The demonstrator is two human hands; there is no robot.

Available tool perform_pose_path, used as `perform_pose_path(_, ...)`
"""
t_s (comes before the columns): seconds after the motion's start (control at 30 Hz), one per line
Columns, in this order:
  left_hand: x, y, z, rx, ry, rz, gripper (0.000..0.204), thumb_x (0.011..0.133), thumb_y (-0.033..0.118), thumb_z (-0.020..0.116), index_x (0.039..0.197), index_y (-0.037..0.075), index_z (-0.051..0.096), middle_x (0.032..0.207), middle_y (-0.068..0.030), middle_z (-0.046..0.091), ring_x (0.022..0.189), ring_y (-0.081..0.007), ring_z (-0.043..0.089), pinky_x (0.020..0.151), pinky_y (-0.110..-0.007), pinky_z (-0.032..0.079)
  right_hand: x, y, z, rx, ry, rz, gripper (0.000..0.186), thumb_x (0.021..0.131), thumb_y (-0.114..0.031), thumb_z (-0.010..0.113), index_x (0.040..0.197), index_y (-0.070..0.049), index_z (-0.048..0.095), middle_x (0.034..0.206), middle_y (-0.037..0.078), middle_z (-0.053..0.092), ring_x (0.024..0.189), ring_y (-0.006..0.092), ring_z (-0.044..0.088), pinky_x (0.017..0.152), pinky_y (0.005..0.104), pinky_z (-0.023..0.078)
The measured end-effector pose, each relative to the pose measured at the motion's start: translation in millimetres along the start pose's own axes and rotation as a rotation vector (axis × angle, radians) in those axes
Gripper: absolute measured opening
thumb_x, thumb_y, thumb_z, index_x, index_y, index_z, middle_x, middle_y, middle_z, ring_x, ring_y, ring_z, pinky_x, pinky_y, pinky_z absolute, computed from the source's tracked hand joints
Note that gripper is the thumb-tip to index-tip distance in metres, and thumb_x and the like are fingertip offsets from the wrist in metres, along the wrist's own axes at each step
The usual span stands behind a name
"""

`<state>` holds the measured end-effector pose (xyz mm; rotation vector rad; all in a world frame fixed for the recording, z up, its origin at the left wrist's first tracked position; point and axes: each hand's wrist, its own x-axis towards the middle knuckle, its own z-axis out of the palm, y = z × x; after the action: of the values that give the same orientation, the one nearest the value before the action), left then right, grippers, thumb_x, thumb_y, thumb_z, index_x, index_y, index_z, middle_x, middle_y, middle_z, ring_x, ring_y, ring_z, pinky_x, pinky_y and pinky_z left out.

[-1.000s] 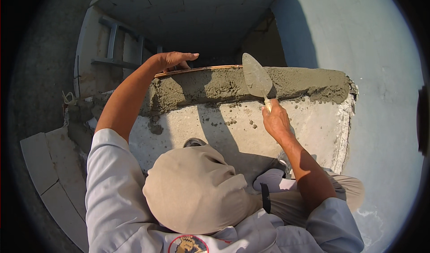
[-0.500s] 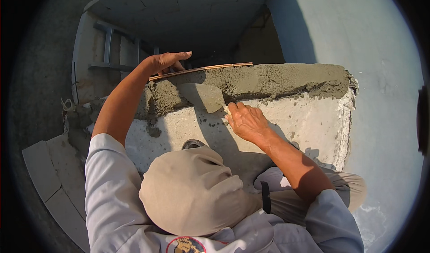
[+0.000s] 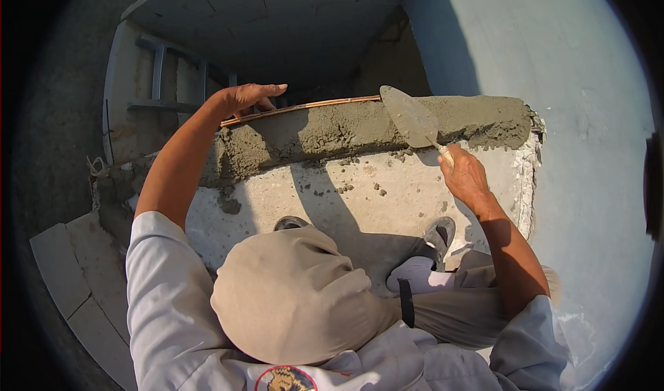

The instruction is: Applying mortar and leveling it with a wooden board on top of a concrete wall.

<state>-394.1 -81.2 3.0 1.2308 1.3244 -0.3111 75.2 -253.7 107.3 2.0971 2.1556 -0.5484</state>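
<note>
My right hand (image 3: pixel 465 175) is closed round the handle of a pointed trowel (image 3: pixel 413 118). Its grey blade lies over the right part of a thick band of wet mortar (image 3: pixel 339 129), the tip at the band's far edge. At the left end of that edge, my left hand (image 3: pixel 254 99) grips a thin wooden strip (image 3: pixel 315 105), with one digit stretched out and the other fingers bent down behind it. The strip runs along the mortar's far rim. How the fingertips meet the strip is partly hidden.
Mortar crumbs lie on the pale slab (image 3: pixel 387 197) between the band and my feet. A metal ladder (image 3: pixel 158 73) stands beyond on the left, over a drop. A blue-grey wall (image 3: pixel 588 149) rises on the right. Pale blocks (image 3: pixel 76 252) lie at lower left.
My right hand has carried the trowel to the right along the mortar, and the blade has swung up to its far edge. The left hand stays at the strip.
</note>
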Motion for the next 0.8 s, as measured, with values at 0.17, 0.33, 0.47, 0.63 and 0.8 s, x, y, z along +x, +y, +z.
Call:
perform_pose_path(0.17, 6, -1, -4, 0.041, -0.038, -0.010, 0.106, 0.084, 0.090, 0.036, 0.150, 0.009, 0.054, 0.142, -0.0218, 0.062, 0.128, -0.0430, 0.059, 0.106, -0.060, 0.047, 9, -42, 28, -0.007, 0.088, 0.108, 0.030, 0.096, -0.026, 0.068, 0.113, -0.001, 0.064, 0.101, 0.026, 0.070, 0.089, 0.0474, 0.068, 0.077, 0.0533, 0.054)
perform_pose_path(0.33, 2, 0, -2, 0.027, -0.012, -0.010, 0.105, 0.085, 0.089, 0.035, 0.156, 0.012, 0.047, 0.143, -0.0213, 0.061, 0.129, -0.0434, 0.059, 0.107, -0.061, 0.046, -1, -48, 28, -0.027, -0.023, -0.153, 0.031, 0.099, -0.026, 0.064, 0.119, -0.002, 0.062, 0.103, 0.024, 0.070, 0.092, 0.0454, 0.068, 0.078, 0.0534, 0.055)
perform_pose_path(0.47, 5, 1, -4, 0.032, -0.064, -0.032, 0.105, 0.085, 0.089, 0.036, 0.157, 0.013, 0.045, 0.143, -0.0209, 0.061, 0.130, -0.0419, 0.059, 0.108, -0.060, 0.046, 10, -35, 31, 0.065, 0.086, 0.089, 0.031, 0.097, -0.025, 0.066, 0.118, -0.002, 0.062, 0.102, 0.024, 0.070, 0.092, 0.0456, 0.068, 0.079, 0.0541, 0.054)
perform_pose_path(0.63, 1, -2, -4, 0.046, -0.048, -0.031, 0.103, 0.085, 0.088, 0.036, 0.156, 0.013, 0.045, 0.142, -0.0214, 0.061, 0.128, -0.0412, 0.061, 0.107, -0.059, 0.047, 3, -50, 25, 0.017, -0.049, -0.145, 0.029, 0.097, -0.025, 0.066, 0.113, -0.001, 0.063, 0.102, 0.022, 0.070, 0.089, 0.0437, 0.070, 0.079, 0.0514, 0.057)
perform_pose_path(0.8, 2, 5, -1, 0.025, -0.023, 0.013, 0.105, 0.084, 0.089, 0.037, 0.155, 0.012, 0.048, 0.141, -0.0221, 0.062, 0.124, -0.0415, 0.063, 0.104, -0.058, 0.050, 10, -30, 26, 0.021, 0.135, -0.064, 0.030, 0.097, -0.025, 0.066, 0.114, -0.001, 0.063, 0.102, 0.021, 0.070, 0.088, 0.0429, 0.071, 0.078, 0.0515, 0.057)
